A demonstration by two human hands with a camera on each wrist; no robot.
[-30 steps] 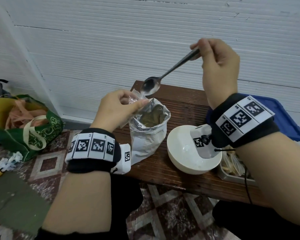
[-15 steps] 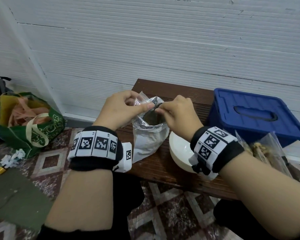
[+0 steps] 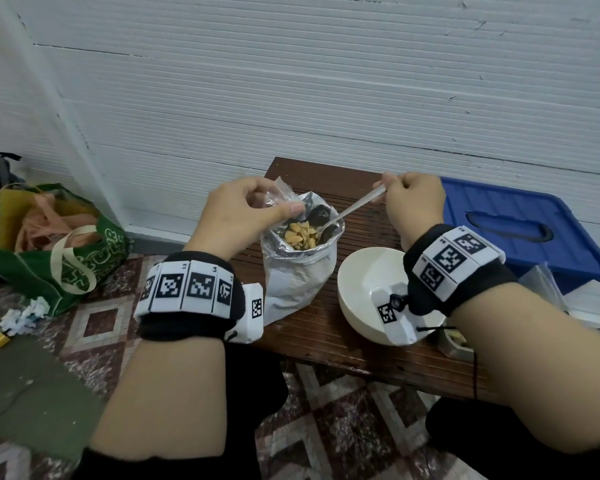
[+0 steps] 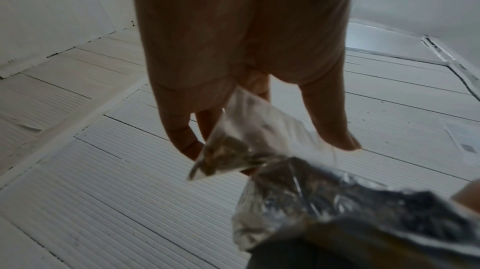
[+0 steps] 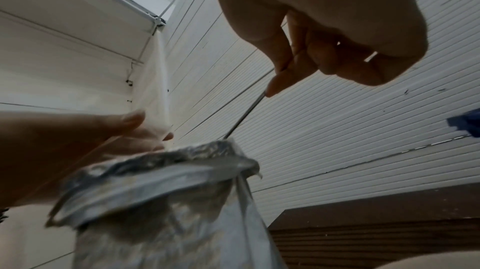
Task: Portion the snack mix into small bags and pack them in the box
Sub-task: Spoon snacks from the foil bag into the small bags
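Note:
A silver foil snack bag [image 3: 298, 271] stands open on the brown table [image 3: 343, 344], with yellow and dark snack mix [image 3: 300, 233] showing in its mouth. My left hand [image 3: 279, 200] pinches a small clear bag [image 3: 278, 194] right above the foil bag's left rim. In the left wrist view the clear bag [image 4: 259, 129] hangs from my fingers over the foil bag [image 4: 337, 201]. My right hand [image 3: 388, 188] grips the handle of a metal spoon [image 3: 354, 207], whose bowl is dipped into the snack mix. The spoon handle [image 5: 246, 115] also shows in the right wrist view.
A white bowl [image 3: 364, 282] sits right of the foil bag, under my right wrist. A closed blue box [image 3: 520, 230] stands at the right against the wall, with clear bags [image 3: 541, 285] and a metal tray [image 3: 454, 341] in front. A green tote [image 3: 66, 251] lies on the floor at left.
My right hand came down from high above the table and put the spoon into the foil bag. My left hand kept its pinch on the small clear bag.

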